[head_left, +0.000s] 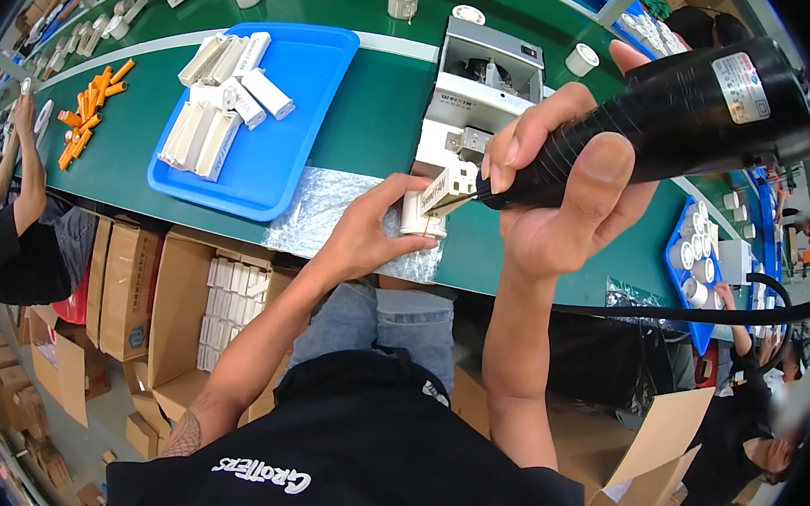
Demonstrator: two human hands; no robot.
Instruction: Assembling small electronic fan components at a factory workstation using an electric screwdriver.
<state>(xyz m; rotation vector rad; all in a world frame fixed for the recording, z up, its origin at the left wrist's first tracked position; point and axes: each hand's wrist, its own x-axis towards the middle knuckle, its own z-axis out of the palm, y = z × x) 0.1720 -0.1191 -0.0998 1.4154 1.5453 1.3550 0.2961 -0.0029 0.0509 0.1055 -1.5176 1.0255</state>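
My right hand [565, 185] grips a black electric screwdriver [686, 119], its thin bit angled down-left onto a small white plastic part [425, 214]. My left hand [368, 235] pinches that white part from the left and below, holding it on a silvery patch [317, 212] at the near edge of the green belt. The part is round at its base with a rectangular white block on top. A black cable [688, 316] trails from the screwdriver to the right.
A blue tray [279, 155] with several white parts lies left of my hands. A grey-white box device [482, 86] stands behind them. Orange pieces [90, 110] lie far left. Another blue tray [703, 265] sits right. Cardboard boxes [131, 297] stand below; other people work on both sides.
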